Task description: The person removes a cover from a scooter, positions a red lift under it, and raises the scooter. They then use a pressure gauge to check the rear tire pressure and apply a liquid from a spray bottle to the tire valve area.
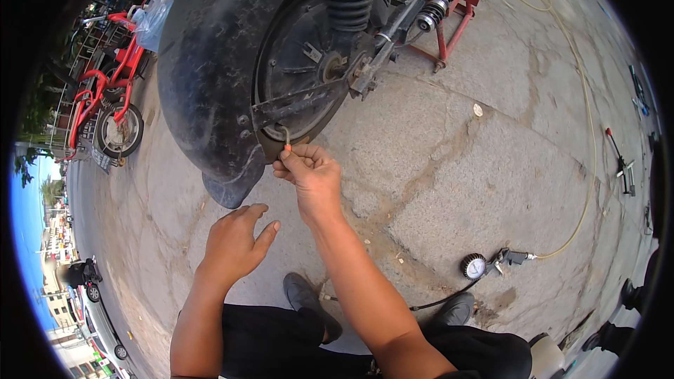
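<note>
A wheel [289,95] with a dark hub stands in front of me, partly covered by a scuffed black fender [203,63]. From its lower rim a bent valve stem [285,133] sticks out, tipped with a small orange valve cap [287,147]. My right hand [314,174] pinches this cap between thumb and fingertips at the stem's end. My left hand [236,240] hangs empty below the fender's mud flap [232,189], its thumb apart from the fingers.
On the ground to my right lies an air inflator gun [516,257] with a round pressure gauge [474,266] and a yellowish hose [588,105]. A red stand [449,38] is beyond the wheel. A red scooter [105,95] is at the left; tools lie far right.
</note>
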Tool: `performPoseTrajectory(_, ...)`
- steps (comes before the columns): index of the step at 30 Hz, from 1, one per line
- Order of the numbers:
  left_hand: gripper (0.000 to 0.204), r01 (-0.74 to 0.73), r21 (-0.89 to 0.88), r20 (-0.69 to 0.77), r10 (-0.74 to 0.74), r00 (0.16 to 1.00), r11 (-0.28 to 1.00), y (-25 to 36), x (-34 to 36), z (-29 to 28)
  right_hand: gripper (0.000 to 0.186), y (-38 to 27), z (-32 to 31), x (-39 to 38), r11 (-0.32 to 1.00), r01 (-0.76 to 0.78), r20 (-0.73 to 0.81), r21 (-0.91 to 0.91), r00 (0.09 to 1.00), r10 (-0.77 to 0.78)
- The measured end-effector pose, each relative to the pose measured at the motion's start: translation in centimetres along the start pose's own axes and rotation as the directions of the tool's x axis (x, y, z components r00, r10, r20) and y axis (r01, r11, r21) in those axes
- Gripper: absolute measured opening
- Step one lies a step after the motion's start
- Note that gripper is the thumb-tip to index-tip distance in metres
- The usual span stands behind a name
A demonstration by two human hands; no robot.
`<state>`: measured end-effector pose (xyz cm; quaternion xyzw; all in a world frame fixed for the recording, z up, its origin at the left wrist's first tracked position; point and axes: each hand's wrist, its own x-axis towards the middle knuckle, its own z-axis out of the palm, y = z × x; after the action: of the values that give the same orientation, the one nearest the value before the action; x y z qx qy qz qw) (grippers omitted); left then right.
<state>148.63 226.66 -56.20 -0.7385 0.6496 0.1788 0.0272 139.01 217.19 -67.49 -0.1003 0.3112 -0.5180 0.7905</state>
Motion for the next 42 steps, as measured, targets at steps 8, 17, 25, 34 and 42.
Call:
performPoseTrajectory(8, 0.038, 0.021, -0.012, 0.033, -0.021, 0.999, 1.000, 0.7, 0.2, 0.0, 0.021, 0.0, 0.7, -0.1, 0.998, 0.047, -0.078, -0.038, 0.996, -0.050)
performPoseTrajectory(17, 0.038, 0.002, -0.023, 0.037, -0.001, 0.999, 1.000, 0.9, -0.8, 0.0, 0.016, 0.7, 1.6, -0.8, 0.972, 0.160, -0.111, -0.170, 0.977, -0.180)
performPoseTrajectory(25, 0.039, -0.036, -0.022, 0.036, 0.037, 0.999, 0.999, -0.3, -0.1, 0.3, 0.019, 2.7, 0.8, 0.5, 0.787, 0.394, -0.027, -0.474, 0.887, -0.461)
performPoseTrajectory(34, 0.046, -0.167, -0.171, 0.065, 0.180, 0.982, 0.971, -8.1, -0.9, 6.2, 0.013, 6.7, 0.7, 0.8, 0.602, 0.482, 0.080, -0.636, 0.818, -0.570)
performPoseTrajectory(42, 0.048, -0.090, -0.065, 0.223, 0.102, 0.969, 0.994, 0.8, -0.9, 4.1, 0.016, 4.9, -2.1, 1.5, 0.832, 0.411, 0.027, -0.371, 0.901, -0.433)
